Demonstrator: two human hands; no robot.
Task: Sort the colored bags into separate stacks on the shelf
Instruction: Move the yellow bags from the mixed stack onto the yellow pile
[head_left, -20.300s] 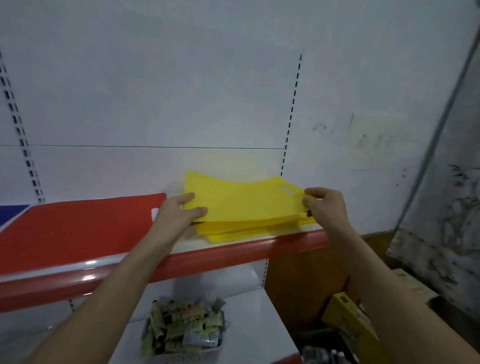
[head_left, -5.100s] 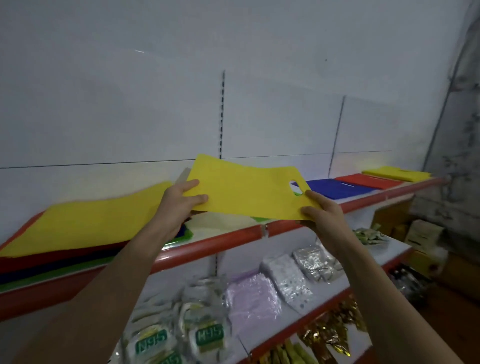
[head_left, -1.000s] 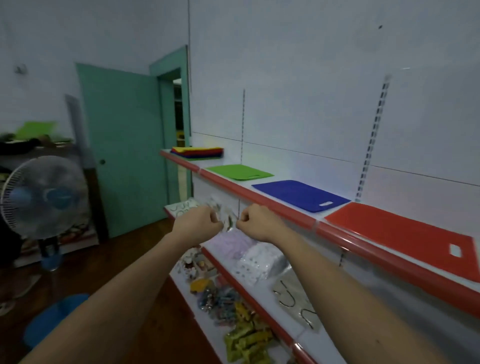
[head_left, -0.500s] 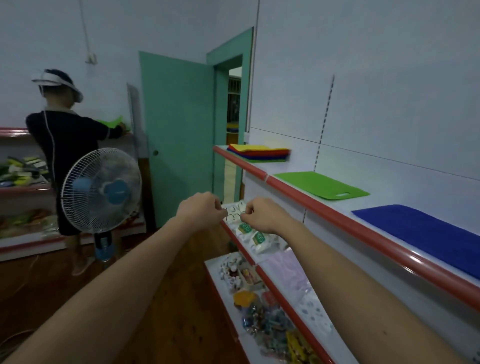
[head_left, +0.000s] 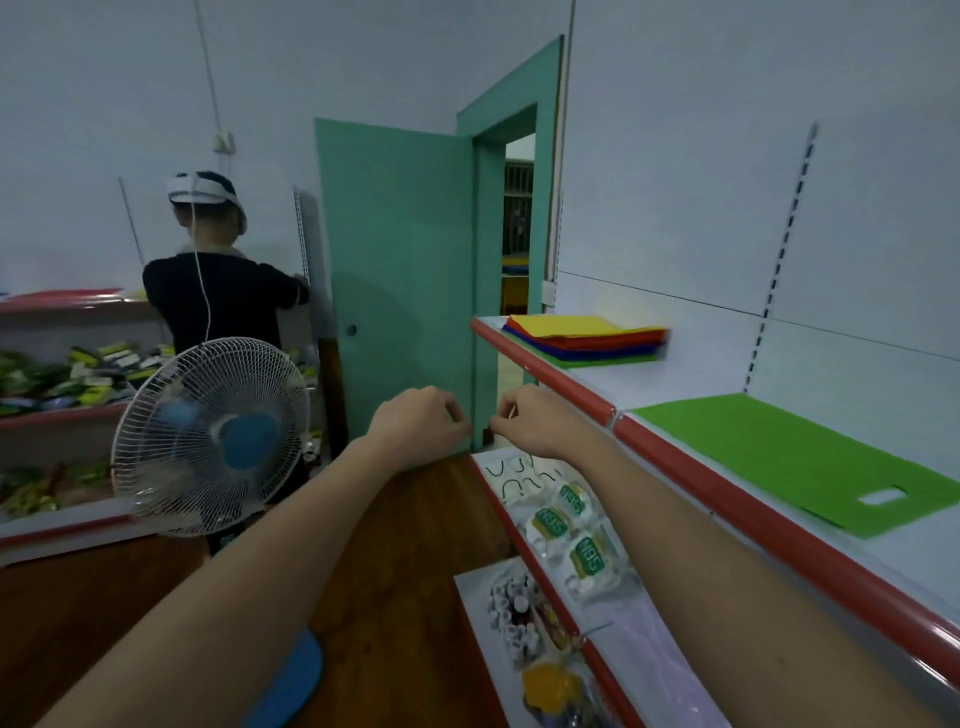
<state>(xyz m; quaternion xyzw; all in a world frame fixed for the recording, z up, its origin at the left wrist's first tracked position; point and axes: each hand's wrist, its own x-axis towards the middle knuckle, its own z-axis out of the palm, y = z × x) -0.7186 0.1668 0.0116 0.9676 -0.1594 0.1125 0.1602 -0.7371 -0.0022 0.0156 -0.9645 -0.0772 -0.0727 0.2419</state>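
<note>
Both hands are out in the middle of the frame with nothing in them: the left hand (head_left: 415, 423) and the right hand (head_left: 535, 418) each have the fingers curled in loosely, knuckles nearly facing each other, a small gap between them. The mixed stack of flat coloured bags (head_left: 584, 340), yellow on top with red, blue and green edges under it, sits at the far end of the white red-edged top shelf (head_left: 727, 467), centre right. Nearer on that same shelf, at the right, a single flat green bag with a cut-out handle (head_left: 810, 460) lies alone, well apart from the stack. The lower shelf (head_left: 639, 639) below holds clear packets with green labels (head_left: 569, 535). Left of frame there's a white standing fan with blue blades (head_left: 213, 436) on a wood floor, a person in dark clothes (head_left: 218, 301) behind it facing away, and an open teal door (head_left: 395, 280).
</note>
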